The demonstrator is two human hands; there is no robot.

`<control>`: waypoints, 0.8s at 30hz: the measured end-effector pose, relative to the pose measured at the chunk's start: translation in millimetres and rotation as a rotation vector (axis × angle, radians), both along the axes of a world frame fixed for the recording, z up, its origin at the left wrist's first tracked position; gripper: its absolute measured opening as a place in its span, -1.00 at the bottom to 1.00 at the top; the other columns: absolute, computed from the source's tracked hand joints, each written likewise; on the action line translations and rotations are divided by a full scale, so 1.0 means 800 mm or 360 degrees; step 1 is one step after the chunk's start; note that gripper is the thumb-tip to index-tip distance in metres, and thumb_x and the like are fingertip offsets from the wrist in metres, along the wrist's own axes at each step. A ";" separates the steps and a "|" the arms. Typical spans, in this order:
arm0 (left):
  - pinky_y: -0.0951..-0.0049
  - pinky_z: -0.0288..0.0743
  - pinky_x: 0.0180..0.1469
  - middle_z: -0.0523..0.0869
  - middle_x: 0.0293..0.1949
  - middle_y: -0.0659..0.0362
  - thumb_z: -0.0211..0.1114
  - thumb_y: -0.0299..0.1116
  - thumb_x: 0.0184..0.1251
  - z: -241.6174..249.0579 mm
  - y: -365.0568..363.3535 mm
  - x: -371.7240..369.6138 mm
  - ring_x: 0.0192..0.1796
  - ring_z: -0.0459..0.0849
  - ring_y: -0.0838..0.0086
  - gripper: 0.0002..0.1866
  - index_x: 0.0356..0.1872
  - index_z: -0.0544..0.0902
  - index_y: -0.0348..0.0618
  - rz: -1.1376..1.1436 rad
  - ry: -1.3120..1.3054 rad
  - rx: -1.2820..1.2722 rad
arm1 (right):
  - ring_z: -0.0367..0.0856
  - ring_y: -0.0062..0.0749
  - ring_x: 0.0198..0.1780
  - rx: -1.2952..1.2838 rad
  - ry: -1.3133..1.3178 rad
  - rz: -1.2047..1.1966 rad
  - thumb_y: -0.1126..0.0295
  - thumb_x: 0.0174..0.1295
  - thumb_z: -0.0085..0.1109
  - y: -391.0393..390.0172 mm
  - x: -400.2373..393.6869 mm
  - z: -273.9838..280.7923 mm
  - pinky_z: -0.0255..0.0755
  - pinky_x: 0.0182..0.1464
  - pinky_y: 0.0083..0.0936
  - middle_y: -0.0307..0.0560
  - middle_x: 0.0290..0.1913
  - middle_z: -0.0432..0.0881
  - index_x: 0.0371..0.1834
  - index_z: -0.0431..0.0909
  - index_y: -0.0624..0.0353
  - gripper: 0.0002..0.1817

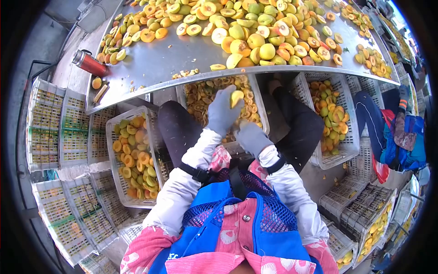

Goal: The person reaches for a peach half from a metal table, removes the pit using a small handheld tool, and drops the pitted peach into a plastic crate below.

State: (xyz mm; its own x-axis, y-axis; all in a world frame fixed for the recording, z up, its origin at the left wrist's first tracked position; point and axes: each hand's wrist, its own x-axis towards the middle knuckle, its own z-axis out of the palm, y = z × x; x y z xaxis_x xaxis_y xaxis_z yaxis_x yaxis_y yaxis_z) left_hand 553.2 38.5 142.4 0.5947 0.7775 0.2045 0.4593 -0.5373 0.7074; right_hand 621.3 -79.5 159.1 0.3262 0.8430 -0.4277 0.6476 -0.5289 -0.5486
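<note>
My left hand [221, 111], in a grey glove, is shut on a yellow peach half [236, 98] held between thumb and fingers. Just below and to its right is my right hand [252, 137], also gloved in grey, its fingers curled together; whatever they hold is hidden or too small to make out. Both hands are above a white plastic crate [258, 101] between my knees, which contains many brownish-orange peach pieces [194, 98].
Many halved peaches [255, 41] are heaped on a metal table [155, 57]. A red flask [89, 63] lies on its left corner. Crates of peach halves stand left [112, 150] and right [351, 148]. Stacked crates [66, 214] line the left side. Another person [404, 132] sits at right.
</note>
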 end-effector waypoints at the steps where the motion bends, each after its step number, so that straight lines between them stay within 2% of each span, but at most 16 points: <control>1: 0.22 0.56 0.04 0.62 0.03 -0.01 0.41 -0.27 0.16 0.008 -0.009 -0.003 0.03 0.66 0.06 -0.47 0.19 0.53 -0.05 -0.0021 -0.0078 -0.0015 | 0.68 0.13 -0.18 0.0149 -0.0426 0.0221 0.05 0.38 -0.01 -0.001 -0.003 -0.044 0.55 -0.11 -0.06 0.27 -0.25 0.67 -0.17 0.55 0.28 -0.57; 2: 0.22 0.56 0.04 0.62 0.03 -0.01 0.41 -0.27 0.16 0.011 -0.013 -0.004 0.03 0.66 0.06 -0.47 0.19 0.53 -0.05 -0.0034 -0.0074 -0.0013 | 0.68 0.13 -0.18 0.0150 -0.0423 0.0208 0.05 0.38 -0.01 0.001 -0.002 -0.044 0.55 -0.11 -0.06 0.27 -0.25 0.67 -0.17 0.55 0.28 -0.57; 4: 0.28 0.56 0.08 0.64 0.03 -0.02 0.42 -0.35 0.15 0.015 -0.014 -0.003 0.04 0.67 0.11 -0.46 0.20 0.52 -0.13 0.0042 -0.0629 0.0257 | 0.70 0.12 -0.17 -0.0145 -0.0200 0.0015 0.05 0.39 -0.02 0.012 0.002 -0.041 0.55 -0.10 -0.09 0.28 -0.22 0.67 -0.03 0.53 0.24 -0.57; 5: 0.33 0.54 0.11 0.66 0.03 0.00 0.42 -0.40 0.16 0.002 -0.013 -0.002 0.06 0.67 0.23 -0.46 0.20 0.52 -0.20 0.0181 -0.0870 -0.0330 | 0.70 0.12 -0.17 -0.0141 -0.0203 0.0010 0.05 0.39 -0.02 0.015 0.005 -0.037 0.55 -0.10 -0.09 0.28 -0.22 0.67 -0.03 0.53 0.24 -0.57; 6: 0.45 0.58 -0.02 0.68 -0.04 0.09 0.39 -0.40 0.24 0.021 -0.006 -0.004 -0.04 0.68 0.40 -0.54 0.16 0.54 -0.21 0.0290 -0.0904 -0.0198 | 0.69 0.12 -0.12 -0.0028 -0.0186 -0.0345 0.03 0.39 -0.03 0.014 0.006 -0.027 0.54 -0.04 -0.09 0.28 -0.17 0.67 0.04 0.49 0.21 -0.55; 7: 0.51 0.58 -0.12 0.68 -0.08 0.13 0.36 -0.39 0.27 0.033 -0.001 -0.008 -0.11 0.67 0.47 -0.59 0.13 0.55 -0.21 0.0408 -0.1050 -0.0697 | 0.69 0.13 -0.07 0.0078 -0.0159 -0.0698 0.02 0.39 -0.04 0.009 0.003 -0.022 0.53 0.01 -0.10 0.28 -0.12 0.68 0.12 0.46 0.18 -0.53; 8: 0.57 0.58 -0.21 0.67 -0.13 0.17 0.34 -0.38 0.31 0.042 0.008 -0.012 -0.18 0.66 0.54 -0.64 0.09 0.56 -0.21 0.0513 -0.1191 -0.1189 | 0.69 0.13 -0.07 0.0081 -0.0159 -0.0698 0.02 0.39 -0.04 -0.003 -0.001 -0.054 0.53 0.01 -0.10 0.28 -0.12 0.68 0.12 0.46 0.18 -0.53; 9: 0.60 0.56 -0.37 0.66 -0.20 0.21 0.29 -0.35 0.36 0.019 0.027 -0.020 -0.30 0.63 0.59 -0.71 0.04 0.56 -0.20 0.0440 -0.1304 -0.1337 | 0.66 0.15 0.00 -0.0221 -0.0187 -0.0438 -0.04 0.38 -0.04 -0.020 -0.002 -0.109 0.48 0.07 -0.06 0.30 -0.09 0.67 0.13 0.45 0.17 -0.49; 10: 0.48 0.56 -0.38 0.65 -0.22 0.19 0.26 -0.30 0.40 0.022 0.034 -0.031 -0.35 0.64 0.46 -0.73 0.02 0.53 -0.15 0.0282 -0.1340 -0.1530 | 0.63 0.16 0.07 -0.0527 -0.0207 -0.0186 -0.09 0.37 -0.05 -0.031 -0.006 -0.140 0.44 0.13 -0.01 0.32 -0.05 0.66 0.14 0.44 0.16 -0.45; 14: 0.36 0.57 -0.30 0.68 -0.17 0.11 0.19 -0.08 0.44 -0.010 0.028 -0.053 -0.34 0.67 0.37 -0.64 0.02 0.52 -0.16 0.0312 -0.1363 -0.1650 | 0.68 0.17 -0.09 -0.0217 -0.0096 -0.0394 -0.07 0.38 -0.05 -0.008 -0.014 -0.057 0.53 -0.04 0.00 0.34 -0.21 0.66 0.10 0.42 0.19 -0.47; 16: 0.35 0.58 -0.25 0.69 -0.14 0.08 0.15 0.03 0.45 -0.017 0.029 -0.054 -0.31 0.67 0.35 -0.56 0.02 0.52 -0.17 0.0140 -0.1324 -0.1848 | 0.67 0.18 -0.11 -0.0179 -0.0094 -0.0392 -0.02 0.38 -0.02 -0.017 -0.012 -0.083 0.53 -0.10 -0.04 0.41 -0.20 0.64 0.06 0.40 0.21 -0.51; 18: 0.39 0.57 -0.25 0.69 -0.15 0.08 0.04 0.18 0.47 -0.008 0.018 -0.051 -0.25 0.66 0.35 -0.41 0.07 0.53 -0.22 0.0143 -0.1372 -0.2010 | 0.66 0.20 -0.10 0.0217 0.0036 -0.0354 0.06 0.39 -0.01 -0.034 -0.008 -0.126 0.52 -0.16 -0.06 0.45 -0.17 0.63 0.05 0.38 0.23 -0.56; 20: 0.39 0.59 -0.21 0.68 -0.14 0.08 0.00 0.21 0.48 -0.008 0.014 -0.053 -0.25 0.66 0.35 -0.35 0.17 0.49 -0.24 0.0013 -0.1366 -0.2023 | 0.69 0.07 -0.22 0.0257 0.0025 -0.0549 0.11 0.40 0.01 -0.037 -0.014 -0.080 0.51 -0.23 -0.17 0.32 -0.29 0.64 0.01 0.39 0.25 -0.61; 22: 0.42 0.59 -0.18 0.68 -0.15 0.11 -0.05 0.18 0.51 0.006 0.003 -0.054 -0.23 0.67 0.41 -0.34 0.20 0.48 -0.28 -0.0035 -0.1322 -0.1973 | 0.63 -0.26 -0.41 0.0502 0.1044 -0.0910 0.12 0.41 0.02 -0.028 -0.003 -0.029 0.49 -0.34 -0.35 0.05 -0.41 0.59 -0.04 0.42 0.21 -0.65; 23: 0.44 0.60 -0.15 0.67 -0.16 0.15 -0.09 0.15 0.54 0.017 0.000 -0.050 -0.22 0.67 0.47 -0.34 0.23 0.48 -0.32 -0.0103 -0.1291 -0.1908 | 0.47 -0.56 -0.52 0.0462 0.1374 -0.1032 0.15 0.41 0.04 -0.025 -0.007 0.030 0.41 -0.46 -0.52 -0.17 -0.48 0.51 -0.10 0.45 0.19 -0.70; 24: 0.44 0.60 -0.15 0.67 -0.16 0.15 -0.09 0.15 0.54 0.027 -0.009 -0.046 -0.22 0.67 0.47 -0.34 0.23 0.48 -0.32 -0.0109 -0.1289 -0.1907 | 0.47 -0.56 -0.52 0.0468 0.1374 -0.1035 0.15 0.41 0.04 -0.024 -0.011 0.051 0.41 -0.46 -0.52 -0.17 -0.48 0.51 -0.10 0.45 0.19 -0.70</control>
